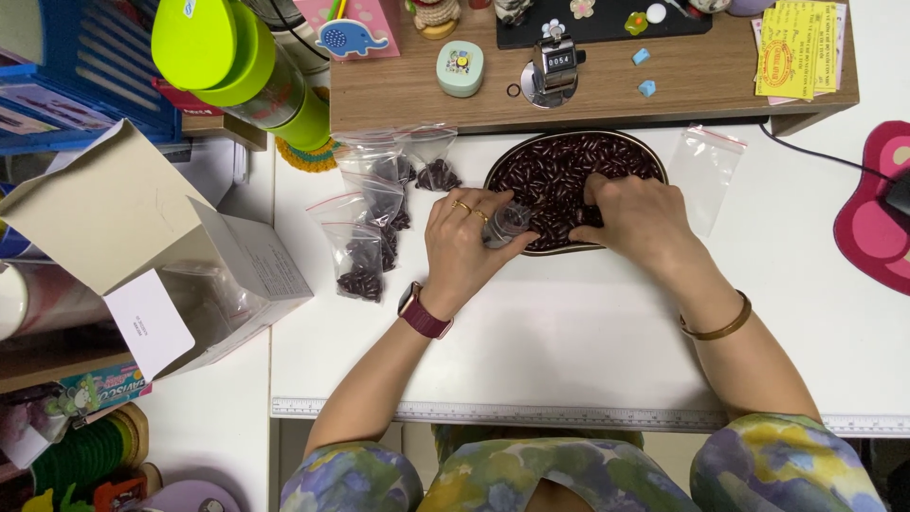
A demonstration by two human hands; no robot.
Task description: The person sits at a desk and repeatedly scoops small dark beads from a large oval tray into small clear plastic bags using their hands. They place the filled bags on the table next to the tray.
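An oval metal tray [500,161] full of dark red capsules [555,171] lies on the white table. My left hand [464,246] holds a small clear plastic bag [507,225] at the tray's near left rim. My right hand [635,218] rests in the capsules at the tray's near right side, fingers curled into them. To the left lie several small zip bags [365,242] filled with capsules. One flat clear zip bag [706,171] lies right of the tray.
A wooden shelf [588,81] behind the tray carries a tally counter [555,66] and small trinkets. An open cardboard box [161,256] stands at the left, a green bottle [246,66] behind it. A pink mouse pad [877,209] sits at the right. A ruler [569,414] runs along the table's front edge.
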